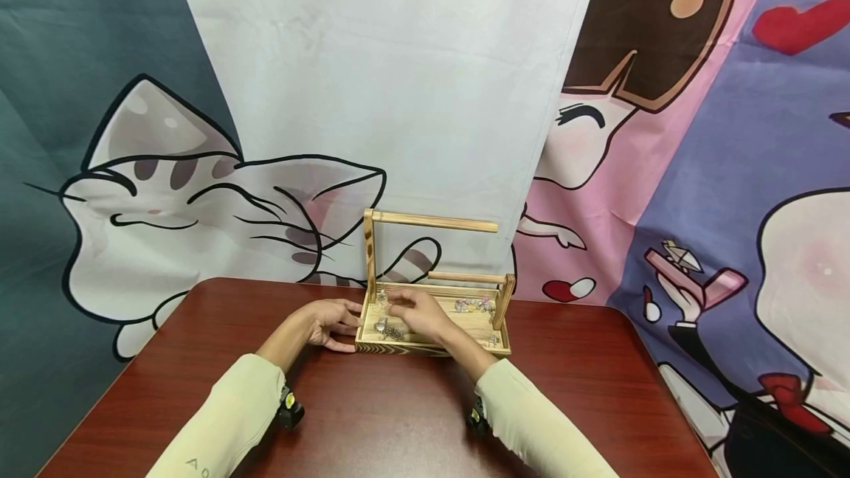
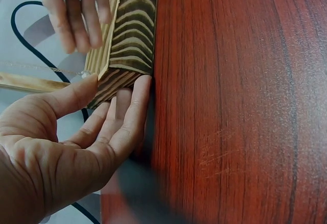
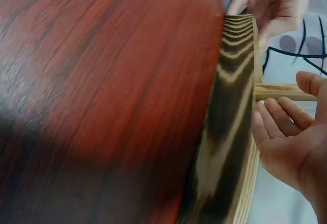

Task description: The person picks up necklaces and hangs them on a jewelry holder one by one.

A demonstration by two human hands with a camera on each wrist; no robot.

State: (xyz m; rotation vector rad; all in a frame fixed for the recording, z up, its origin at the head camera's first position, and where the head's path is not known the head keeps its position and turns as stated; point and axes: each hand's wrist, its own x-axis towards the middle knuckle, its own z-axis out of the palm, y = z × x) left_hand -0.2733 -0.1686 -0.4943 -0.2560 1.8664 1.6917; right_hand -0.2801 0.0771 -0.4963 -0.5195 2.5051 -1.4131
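A wooden jewelry stand (image 1: 434, 349) with a shallow tray base and two crossbars sits on the table. At its left end, my left hand (image 1: 330, 323) holds the tray corner, thumb at the rim and fingers against the end wall, plainest in the left wrist view. My right hand (image 1: 418, 312) is over the tray's left half, fingers loosely bent and thumb apart from them in the right wrist view. A thin chain (image 2: 51, 68) runs beside the upright post, with a sparkling piece near the tray rim. Below the right fingers lies a small heap of dark chain (image 1: 393, 332).
Colourful small trinkets (image 1: 474, 305) lie in the tray's right part, and small silvery pieces (image 1: 493, 341) in its front right corner. The reddish-brown table (image 1: 398, 411) extends in front. Behind the stand hangs a printed cartoon cloth (image 1: 398, 94).
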